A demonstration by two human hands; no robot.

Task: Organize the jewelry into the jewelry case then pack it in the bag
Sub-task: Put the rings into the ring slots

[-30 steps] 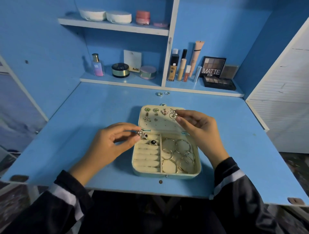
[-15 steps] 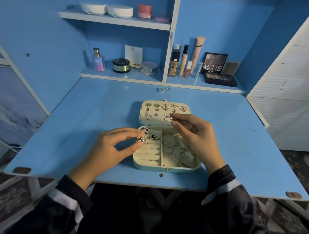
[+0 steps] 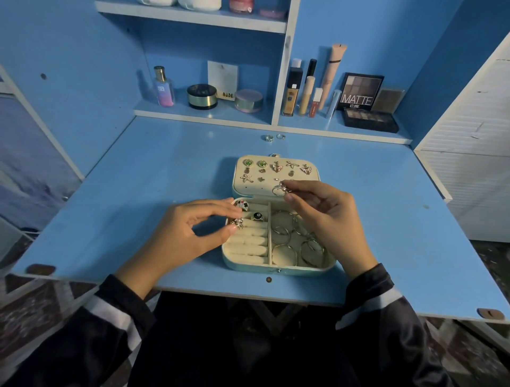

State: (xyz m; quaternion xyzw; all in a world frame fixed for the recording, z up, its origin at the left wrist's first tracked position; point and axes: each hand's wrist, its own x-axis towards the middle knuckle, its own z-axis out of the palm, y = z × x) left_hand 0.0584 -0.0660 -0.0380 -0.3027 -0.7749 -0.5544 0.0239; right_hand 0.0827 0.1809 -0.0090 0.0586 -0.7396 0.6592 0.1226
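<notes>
Now lower over the open jewelry case [image 3: 278, 265] on the blue desk [image 3: 138, 193], the right hand [image 3: 325, 218] pinches a silver ring [image 3: 279, 190] near the lid, while the left hand [image 3: 187, 234] presses a charm ring [image 3: 238, 222] toward the ring rolls; two rings [image 3: 273, 137] wait behind.

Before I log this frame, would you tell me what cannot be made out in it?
Head view only:
- Top shelf jars: cut off by the upper edge.
- The bag: not in view.
- Ring in the right hand: too small to read its design.
- Hoops nearest the right hand: partly hidden by it.
- Two rings on the desk: too small for detail.
</notes>
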